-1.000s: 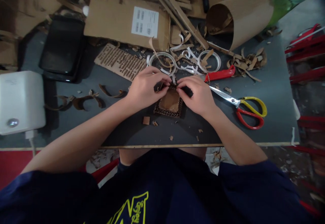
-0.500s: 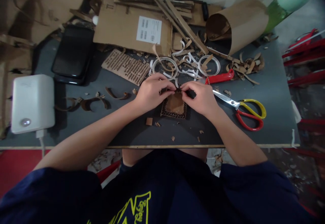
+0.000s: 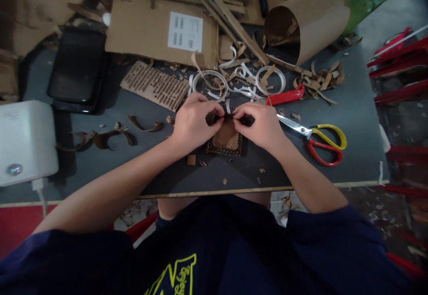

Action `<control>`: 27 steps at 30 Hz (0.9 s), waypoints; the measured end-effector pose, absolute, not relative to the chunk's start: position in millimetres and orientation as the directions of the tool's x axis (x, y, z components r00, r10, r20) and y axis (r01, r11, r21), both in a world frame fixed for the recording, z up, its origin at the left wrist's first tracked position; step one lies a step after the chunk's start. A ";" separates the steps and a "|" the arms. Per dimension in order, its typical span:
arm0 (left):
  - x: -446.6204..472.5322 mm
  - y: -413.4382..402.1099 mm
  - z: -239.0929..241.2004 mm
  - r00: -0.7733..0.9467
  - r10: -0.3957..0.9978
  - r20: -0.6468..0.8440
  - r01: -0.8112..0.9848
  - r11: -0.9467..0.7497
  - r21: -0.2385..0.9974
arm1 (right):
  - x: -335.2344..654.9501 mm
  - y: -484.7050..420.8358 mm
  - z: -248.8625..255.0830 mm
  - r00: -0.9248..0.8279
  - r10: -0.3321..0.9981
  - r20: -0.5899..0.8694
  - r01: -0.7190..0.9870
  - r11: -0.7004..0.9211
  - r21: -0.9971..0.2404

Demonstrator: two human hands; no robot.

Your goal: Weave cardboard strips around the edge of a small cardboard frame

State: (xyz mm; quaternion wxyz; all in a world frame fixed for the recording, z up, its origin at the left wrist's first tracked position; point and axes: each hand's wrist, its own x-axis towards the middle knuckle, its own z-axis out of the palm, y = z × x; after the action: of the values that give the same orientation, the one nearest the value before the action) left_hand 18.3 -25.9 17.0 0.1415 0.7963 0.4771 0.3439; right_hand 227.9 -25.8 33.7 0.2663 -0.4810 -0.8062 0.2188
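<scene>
A small square cardboard piece [image 3: 227,137] with a raised border of corrugated strips lies on the table in front of me. At its far edge my left hand [image 3: 199,121] is closed, thumb and fingertips pinching one end of a thin dark corrugated cardboard strip [image 3: 228,116]. From the other side my right hand [image 3: 259,123] pinches the same strip, its fingertips close to the left ones. Fingers partly hide the strip and the far border. Just beyond it is a short white strip [image 3: 228,106].
Scissors [image 3: 309,133] and a red-handled cutter [image 3: 286,96] lie right of my hands. Two tape rolls [image 3: 210,85] sit among paper scraps behind. Left are a ridged cardboard piece [image 3: 154,84], black phone-like slabs [image 3: 78,67] and a white power bank [image 3: 28,143]. A cardboard tube [image 3: 314,23] stands back right.
My view has shifted slightly, so things sit a little differently in the picture. Both hands have drawn slightly nearer the front of the cardboard square, still pinching at its far edge.
</scene>
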 end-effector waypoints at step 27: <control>19.7 -24.8 16.2 0.471 0.823 0.318 0.688 -0.568 0.451 | 224.1 -23.9 26.2 -0.429 0.871 0.241 0.593 0.472 -0.652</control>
State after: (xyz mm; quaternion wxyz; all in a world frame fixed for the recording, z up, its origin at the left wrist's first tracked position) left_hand 19.7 -24.8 16.2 0.1310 0.8475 0.4458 0.2566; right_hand 224.1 -23.9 26.2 0.2850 -0.4521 -0.8093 0.2438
